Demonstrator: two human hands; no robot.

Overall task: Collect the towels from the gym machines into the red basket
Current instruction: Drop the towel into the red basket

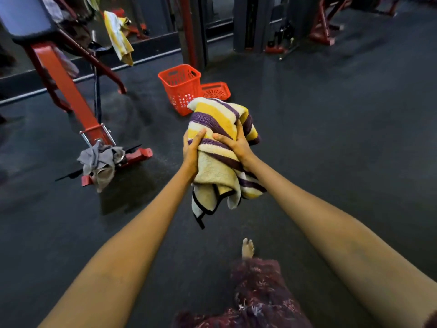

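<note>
Fingers of both hands clamp striped towel (220, 143) above open floor before red basket (181, 87).

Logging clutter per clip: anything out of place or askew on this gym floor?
Yes. A grey towel lies crumpled over the red machine's foot, and a yellow towel hangs off equipment farther back. The red basket's lid lies on the floor beside the red basket. Both hands hold the striped towel.

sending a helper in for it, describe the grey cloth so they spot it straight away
Find the red machine frame on the left. At its foot by the floor, a crumpled grey cloth is draped over the base. It is plain grey, unlike the striped yellow towels elsewhere.
</note>
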